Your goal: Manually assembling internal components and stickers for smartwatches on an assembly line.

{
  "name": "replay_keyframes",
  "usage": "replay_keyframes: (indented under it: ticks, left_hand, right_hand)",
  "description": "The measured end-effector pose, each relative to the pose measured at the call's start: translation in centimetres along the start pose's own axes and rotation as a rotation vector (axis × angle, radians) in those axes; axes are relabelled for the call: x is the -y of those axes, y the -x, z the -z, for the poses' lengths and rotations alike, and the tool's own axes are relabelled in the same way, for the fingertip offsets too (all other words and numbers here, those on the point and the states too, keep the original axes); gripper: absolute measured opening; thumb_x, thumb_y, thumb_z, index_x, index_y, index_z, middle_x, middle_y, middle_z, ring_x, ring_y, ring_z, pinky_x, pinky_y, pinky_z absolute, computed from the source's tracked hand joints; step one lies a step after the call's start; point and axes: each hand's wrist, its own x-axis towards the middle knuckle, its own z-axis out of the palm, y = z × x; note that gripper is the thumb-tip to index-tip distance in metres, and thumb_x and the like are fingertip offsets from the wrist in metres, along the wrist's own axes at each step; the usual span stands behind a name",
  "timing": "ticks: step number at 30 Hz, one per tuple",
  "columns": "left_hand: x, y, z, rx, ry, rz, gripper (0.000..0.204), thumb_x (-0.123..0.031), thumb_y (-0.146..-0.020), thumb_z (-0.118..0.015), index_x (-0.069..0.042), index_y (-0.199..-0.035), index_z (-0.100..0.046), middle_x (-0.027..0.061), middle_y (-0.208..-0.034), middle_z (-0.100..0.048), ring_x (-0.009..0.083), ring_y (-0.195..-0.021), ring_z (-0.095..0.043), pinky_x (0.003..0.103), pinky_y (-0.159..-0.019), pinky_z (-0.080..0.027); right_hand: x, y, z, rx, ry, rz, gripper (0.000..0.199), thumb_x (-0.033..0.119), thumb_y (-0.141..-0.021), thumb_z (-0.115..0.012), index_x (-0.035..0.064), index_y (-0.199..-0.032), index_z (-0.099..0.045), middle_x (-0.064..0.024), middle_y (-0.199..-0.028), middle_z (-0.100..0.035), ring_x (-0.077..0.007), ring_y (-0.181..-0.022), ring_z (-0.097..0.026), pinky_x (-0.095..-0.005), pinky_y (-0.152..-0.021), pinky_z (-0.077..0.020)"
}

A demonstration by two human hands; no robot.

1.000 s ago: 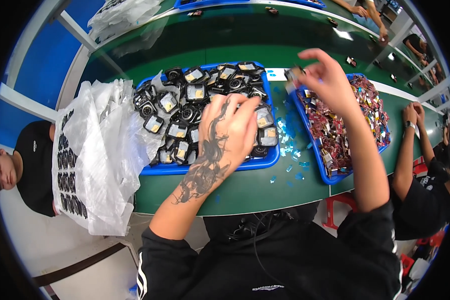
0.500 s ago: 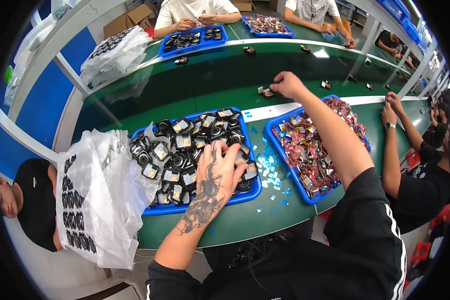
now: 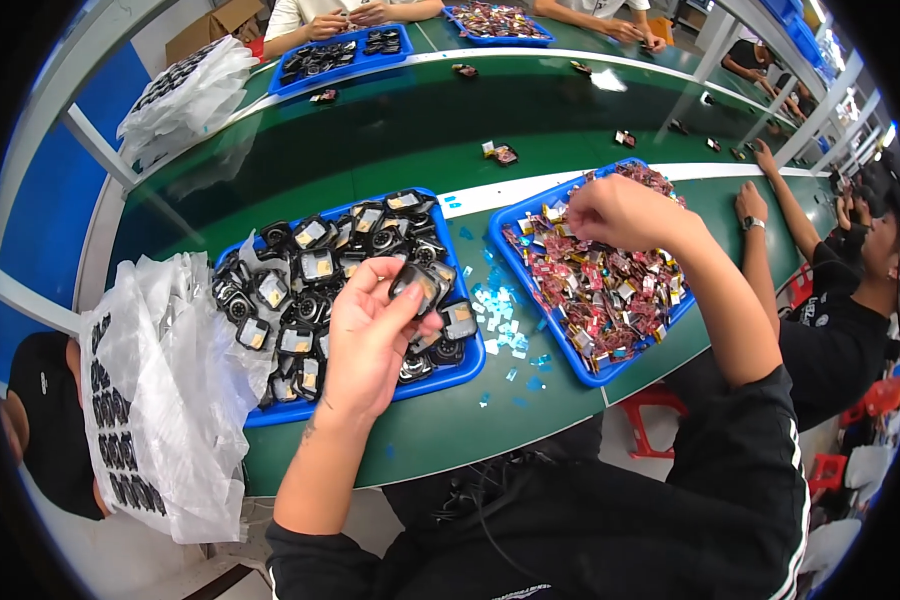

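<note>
**Inspector A:** Head view. A small black part (image 3: pixel 417 283) with a pale metallic face is held in the left hand (image 3: pixel 370 345), pinched between thumb and fingertips and raised just above the near blue tray (image 3: pixel 365 400). The right hand (image 3: pixel 620 212) is curled, fingertips pressed together; a small piece seems to be pinched, but what it is cannot be told. It hovers over the far blue tray (image 3: pixel 610 372).

**Inspector B:** Handling of the step?

**Inspector A:** It is judged that the black part should be kept face-up and steady, gripped by its edges so the metallic face is left untouched. Whatever is brought across by the right hand should be lined up squarely before pressure is applied.

**Inspector B:** Materials?

**Inspector A:** Beneath the left hand, glossy black moulded parts with gold and silver square insets are heaped. Under the right hand, crinkled red and silver foil-like pieces (image 3: pixel 595 285) are piled loosely. Between the hands, small pale-blue film scraps (image 3: pixel 500 310) are scattered on the smooth green surface (image 3: pixel 370 160). Left of the left hand, a thin, wrinkled translucent plastic bag (image 3: pixel 165 390) hangs over the edge.
</note>
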Motion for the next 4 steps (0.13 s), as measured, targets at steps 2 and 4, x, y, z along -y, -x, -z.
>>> replay_keyframes:
  ticks: [2, 4]
  left_hand:
    - [0.3, -0.1, 0.6, 0.038, 0.052, 0.006, 0.027, -0.001, -0.091, -0.057, -0.003, -0.117, -0.048, 0.0095, -0.092, -0.064, 0.0186, -0.078, -0.065, 0.026, -0.068, -0.054]
    - [0.1, 0.2, 0.3, 0.017, 0.085, 0.083, 0.029, -0.002, -0.092, -0.056, -0.002, -0.12, -0.046, 0.0102, -0.092, -0.064, 0.0214, -0.082, -0.067, 0.028, -0.075, -0.055]
  right_hand:
    - [0.0, 1.4, -0.5, -0.023, 0.108, -0.05, 0.01, 0.011, -0.074, -0.07, 0.0031, -0.079, -0.068, -0.0117, -0.082, -0.067, -0.0281, -0.082, -0.064, -0.0386, -0.075, -0.0499]
    - [0.1, 2.2, -1.0, -0.046, 0.213, -0.097, 0.011, 0.013, -0.074, -0.071, 0.0036, -0.079, -0.068, -0.0116, -0.087, -0.067, -0.0284, -0.087, -0.064, -0.0395, -0.078, -0.0497]
